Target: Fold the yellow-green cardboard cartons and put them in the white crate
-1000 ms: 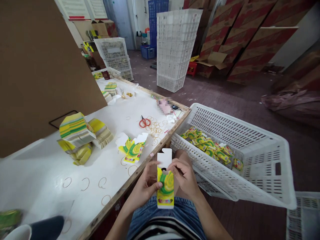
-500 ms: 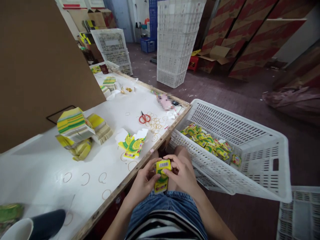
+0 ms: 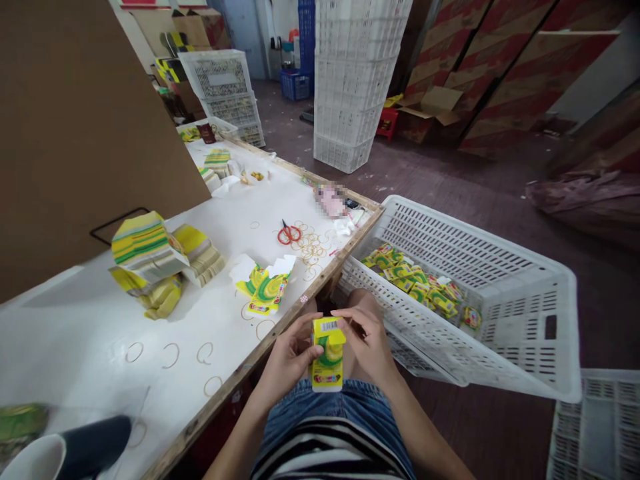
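Note:
A small yellow and green box [image 3: 327, 363] with a barcode near its top is held upright over my lap. My left hand [image 3: 295, 350] grips its left edge, thumb on the front face. At the upper right edge of the box is my right hand [image 3: 369, 339], its fingers bent round the top corner by a raised yellow flap. On the white table [image 3: 235, 353], an unfolded yellow and green carton [image 3: 269, 287] lies near the wooden edge. Stacks of flat cartons [image 3: 147, 247] sit farther left. Red-handled scissors [image 3: 289, 233] lie beside scattered rubber bands [image 3: 313, 245].
A white crate [image 3: 520, 300] holding many small yellow packs [image 3: 417, 280] stands at the right, against the table. Tall stacked white crates [image 3: 350, 100] rise behind. A brown cardboard panel [image 3: 95, 133] blocks the left; a dark blue cup [image 3: 95, 447] lies near.
The box has turned to face up more squarely, and a flap now shows at its upper right. My right thumb has moved off its front face. The view has shifted slightly.

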`<state>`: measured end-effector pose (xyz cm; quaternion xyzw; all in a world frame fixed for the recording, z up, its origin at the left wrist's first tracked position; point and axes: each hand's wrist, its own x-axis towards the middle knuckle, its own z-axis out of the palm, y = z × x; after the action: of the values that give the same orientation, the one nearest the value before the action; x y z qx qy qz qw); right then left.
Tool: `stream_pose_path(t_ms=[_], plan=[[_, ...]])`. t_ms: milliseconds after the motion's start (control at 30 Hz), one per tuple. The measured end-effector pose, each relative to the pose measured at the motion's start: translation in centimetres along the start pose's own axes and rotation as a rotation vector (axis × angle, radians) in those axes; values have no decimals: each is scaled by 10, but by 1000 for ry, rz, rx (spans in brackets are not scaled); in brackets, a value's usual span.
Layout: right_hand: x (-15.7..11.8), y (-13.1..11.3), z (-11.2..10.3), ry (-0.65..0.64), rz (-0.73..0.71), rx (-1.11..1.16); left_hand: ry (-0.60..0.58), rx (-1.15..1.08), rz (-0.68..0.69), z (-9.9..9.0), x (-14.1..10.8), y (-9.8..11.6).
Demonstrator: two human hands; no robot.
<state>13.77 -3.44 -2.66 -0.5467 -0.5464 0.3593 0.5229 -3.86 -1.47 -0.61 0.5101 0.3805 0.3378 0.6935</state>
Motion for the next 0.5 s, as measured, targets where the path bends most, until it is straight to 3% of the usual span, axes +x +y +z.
stream_pose_path(t_ms=[67, 267, 333, 400, 467, 500], plan=[[-1, 4, 1, 36, 24, 70, 3, 2, 2, 1, 1, -1], [-3, 14, 2, -27, 145, 265, -24, 40, -3, 6, 1, -6], [1, 14, -4, 67, 154, 276, 35, 141, 53, 2, 3, -5], [8, 16, -13, 343, 140, 336, 244, 356, 169, -11, 8, -3], [13, 19, -20, 609, 136, 456, 573, 625, 263, -32, 14, -1], [15, 22, -21, 658, 160, 516, 741, 730, 273, -45, 17, -1]])
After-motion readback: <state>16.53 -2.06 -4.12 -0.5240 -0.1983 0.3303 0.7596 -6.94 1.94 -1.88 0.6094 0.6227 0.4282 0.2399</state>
